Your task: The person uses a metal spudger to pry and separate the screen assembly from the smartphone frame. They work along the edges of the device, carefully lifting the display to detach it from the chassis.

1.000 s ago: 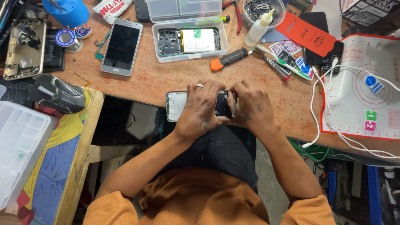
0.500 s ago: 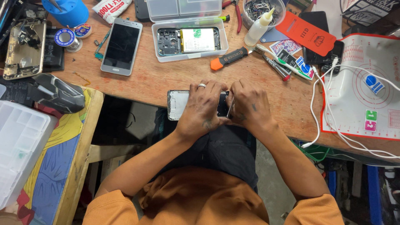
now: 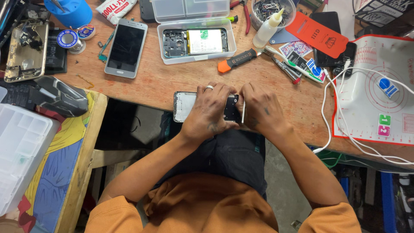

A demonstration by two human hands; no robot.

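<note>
While the left hand (image 3: 208, 113) and right hand (image 3: 259, 110) close on it at 9 and 3 o'clock, the opened phone (image 3: 185, 105) looks light, thin, fragile, best gripped by its edges.

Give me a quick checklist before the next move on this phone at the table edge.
1. Left hand grips the opened phone: ok.
2. Right hand on the phone's other end: ok.
3. Phone fully on the table: not ok, it overhangs the near edge.
4. Orange-handled screwdriver close by: ok.
5. White cable away from both hands: ok.
6. Screws all out: cannot tell.
</note>
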